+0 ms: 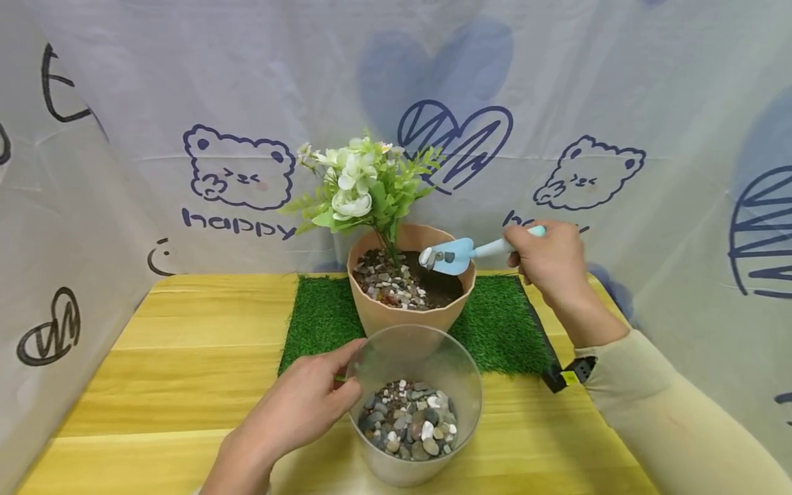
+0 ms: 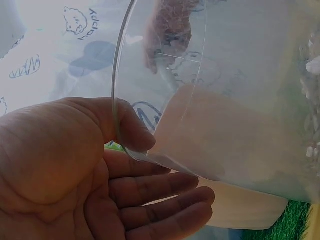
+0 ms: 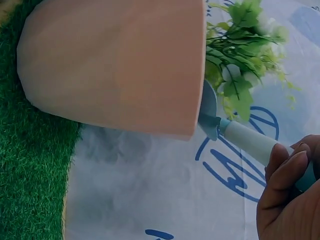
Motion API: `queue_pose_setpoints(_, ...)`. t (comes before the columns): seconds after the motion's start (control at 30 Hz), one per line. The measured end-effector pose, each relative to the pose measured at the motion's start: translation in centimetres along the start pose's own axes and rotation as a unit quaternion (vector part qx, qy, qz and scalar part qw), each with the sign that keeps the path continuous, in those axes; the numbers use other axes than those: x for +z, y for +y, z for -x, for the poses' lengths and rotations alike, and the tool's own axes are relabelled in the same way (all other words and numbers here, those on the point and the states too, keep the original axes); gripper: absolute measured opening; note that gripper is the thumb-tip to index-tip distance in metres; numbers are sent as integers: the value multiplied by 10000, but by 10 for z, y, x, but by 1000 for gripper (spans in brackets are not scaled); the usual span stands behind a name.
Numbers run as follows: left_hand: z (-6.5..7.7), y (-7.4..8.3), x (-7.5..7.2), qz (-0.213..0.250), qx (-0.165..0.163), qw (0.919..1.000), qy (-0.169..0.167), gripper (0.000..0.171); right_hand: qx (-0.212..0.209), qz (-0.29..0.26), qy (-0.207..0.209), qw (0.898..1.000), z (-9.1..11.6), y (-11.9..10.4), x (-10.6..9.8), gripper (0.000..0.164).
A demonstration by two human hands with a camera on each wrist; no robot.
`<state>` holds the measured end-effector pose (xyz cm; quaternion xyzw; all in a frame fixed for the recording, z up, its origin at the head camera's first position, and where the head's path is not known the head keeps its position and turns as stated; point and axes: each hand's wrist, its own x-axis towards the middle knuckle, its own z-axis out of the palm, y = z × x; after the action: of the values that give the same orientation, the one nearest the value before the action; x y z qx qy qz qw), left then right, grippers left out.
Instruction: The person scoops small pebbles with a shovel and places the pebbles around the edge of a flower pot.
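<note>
My right hand (image 1: 549, 256) grips the pale handle of a small blue trowel (image 1: 454, 257). A few pebbles lie on its blade, which hangs over the dark soil side of a peach flowerpot (image 1: 411, 323). White artificial flowers (image 1: 354, 180) with green leaves stand in the pot, and pebbles (image 1: 386, 282) cover the soil on its left. At the near side, my left hand (image 1: 309, 395) pinches the rim of a clear plastic bucket (image 1: 473, 385) between thumb and fingers. Mixed pebbles (image 1: 414, 426) lie in the bottom of this bucket.
The pot stands on a green artificial turf mat (image 1: 507, 330), on a yellow wood-grain table (image 1: 185, 357). Behind the table hangs a white curtain (image 1: 346, 69) printed with bears and hearts. The bucket is close in front of the pot.
</note>
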<state>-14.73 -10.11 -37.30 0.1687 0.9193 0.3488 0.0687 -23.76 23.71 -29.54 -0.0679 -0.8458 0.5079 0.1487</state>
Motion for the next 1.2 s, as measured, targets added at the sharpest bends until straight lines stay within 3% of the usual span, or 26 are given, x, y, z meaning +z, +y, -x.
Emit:
queue_pose_setpoints(0.33, 2, -2, 0, -208, 219, 9993, 210, 64, -175, 1063, 2, 9942, 0, -1, 11, 34)
queue_pose_setpoints(0.47, 3, -5, 0, -509, 616, 9964, 300, 65, -266, 1369, -3, 9902, 3, -3, 14, 33)
queue_pose_setpoints(0.7, 2, -10, 1, -1155, 1412, 9805, 727, 58, -630, 1694, -28, 9835, 10, -7, 17, 33)
queue_pose_setpoints(0.93, 3, -9, 2, -1187, 1433, 9787, 874, 57, -878, 1850, -63, 9788, 16, -7, 12, 36)
queue_pose_setpoints(1.2, 3, -6, 2, -1263, 1373, 9780, 934, 57, -802, 1667, 24, 9827, 21, -1, 0, 39)
